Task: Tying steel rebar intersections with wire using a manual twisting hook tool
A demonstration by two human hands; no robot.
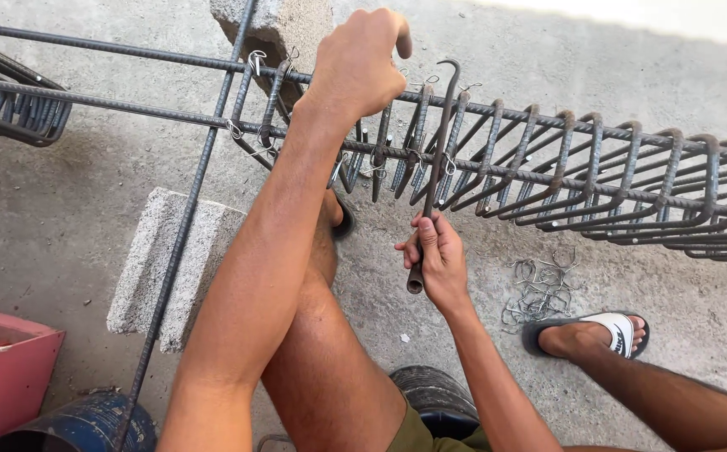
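Fingers of the right hand [437, 261] clench the hooked tool [433, 176]; the left hand [359, 63] grips the rebar cage [547, 163].

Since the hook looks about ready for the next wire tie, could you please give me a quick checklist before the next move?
1. Right hand gripping the hook tool near its lower end: ok.
2. Hook tip reaching the upper long bar: ok; whether it has caught a wire, cannot tell.
3. Left hand steadying the rebar cage on top: ok.
4. Cage resting on the concrete block: ok.
5. Spare tie wires lying on the ground near the sandalled foot: ok.
6. Hand protection: not ok, both hands bare.
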